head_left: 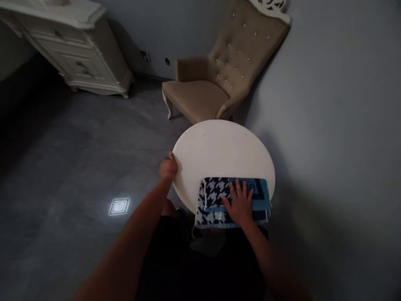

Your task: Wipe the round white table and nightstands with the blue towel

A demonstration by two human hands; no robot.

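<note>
A folded towel [216,194], blue and dark with a white houndstooth pattern, lies at the near edge of a round white table [222,150]. Its lower layer hangs slightly past the rim, and a small white label shows on it. My right hand [240,204] rests flat on the towel with its fingers spread. At the table's left rim, my left hand [169,167] grips the edge, the thumb up and the other fingers curled around it, partly hidden.
Beyond the table stands a brown tufted armchair [197,96] with white legs. A white carved cabinet [78,54] is at the back left. The grey wall [338,125] runs close along the right. A bright square light patch [119,206] falls on the grey floor [94,167].
</note>
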